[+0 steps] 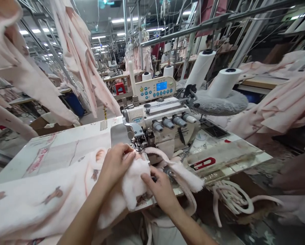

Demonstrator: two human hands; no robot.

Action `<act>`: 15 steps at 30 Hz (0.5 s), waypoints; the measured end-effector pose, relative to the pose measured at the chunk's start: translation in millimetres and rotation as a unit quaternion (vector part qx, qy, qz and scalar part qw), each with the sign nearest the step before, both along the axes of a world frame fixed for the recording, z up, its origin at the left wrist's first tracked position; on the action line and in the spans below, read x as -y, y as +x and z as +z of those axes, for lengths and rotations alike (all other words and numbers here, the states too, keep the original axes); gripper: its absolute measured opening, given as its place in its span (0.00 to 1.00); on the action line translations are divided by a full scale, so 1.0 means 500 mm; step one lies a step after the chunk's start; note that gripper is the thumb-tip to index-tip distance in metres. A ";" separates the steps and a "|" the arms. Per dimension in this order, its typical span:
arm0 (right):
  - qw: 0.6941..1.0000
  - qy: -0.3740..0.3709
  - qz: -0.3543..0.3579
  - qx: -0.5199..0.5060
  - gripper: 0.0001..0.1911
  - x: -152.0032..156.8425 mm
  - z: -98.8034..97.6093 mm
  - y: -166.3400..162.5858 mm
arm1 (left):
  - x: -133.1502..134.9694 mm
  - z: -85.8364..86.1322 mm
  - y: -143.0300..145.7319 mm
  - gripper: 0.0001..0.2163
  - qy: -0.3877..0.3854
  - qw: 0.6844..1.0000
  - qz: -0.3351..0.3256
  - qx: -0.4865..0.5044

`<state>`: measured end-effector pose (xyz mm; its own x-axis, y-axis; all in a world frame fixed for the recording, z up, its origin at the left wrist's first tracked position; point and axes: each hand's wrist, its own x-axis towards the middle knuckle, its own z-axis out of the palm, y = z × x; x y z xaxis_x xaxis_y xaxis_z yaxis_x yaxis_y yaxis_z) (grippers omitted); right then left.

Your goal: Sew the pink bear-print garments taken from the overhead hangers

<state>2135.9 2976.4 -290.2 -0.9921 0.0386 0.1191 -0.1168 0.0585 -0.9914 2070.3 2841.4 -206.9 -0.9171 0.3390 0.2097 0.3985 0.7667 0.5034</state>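
Pale pink fleece fabric (73,180) with brown printed figures spreads over the left of the table and up to an overlock sewing machine (139,117). My left hand (118,158) is closed on the fabric right beside the presser foot (139,141), its fingertips bent down onto the cloth. Lower and to the right, my right hand (160,187) pinches the fabric's front edge between thumb and fingers; some of those fingers are hidden. From the needle area a narrow pink strip (160,151) curves right and hangs over the table's front edge.
Red thread snips (203,163) lie on the table at the right. White thread cones (224,81) stand behind the machine, near a control panel (155,89). Coiled fabric strips (234,197) sit below the table. Pink fabric pieces (76,51) hang at the left.
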 end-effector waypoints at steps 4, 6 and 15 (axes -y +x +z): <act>0.992 -0.118 -0.042 -0.002 0.20 0.000 0.013 0.006 | -0.006 0.000 0.008 0.07 0.004 1.000 0.021 -0.005; 0.991 -0.126 -0.036 0.011 0.21 -0.006 0.004 0.009 | -0.008 -0.001 0.009 0.07 0.002 1.000 0.029 -0.005; 0.980 -0.188 0.008 0.064 0.21 -0.014 -0.005 -0.014 | -0.012 -0.013 -0.004 0.06 -0.041 0.995 0.037 -0.083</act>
<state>2128.9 2983.4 -292.8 -0.9989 0.0395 -0.0264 0.0126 -0.3148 -0.9491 2068.2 2847.2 -213.2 -0.8952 0.2945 0.3344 0.4123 0.8323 0.3705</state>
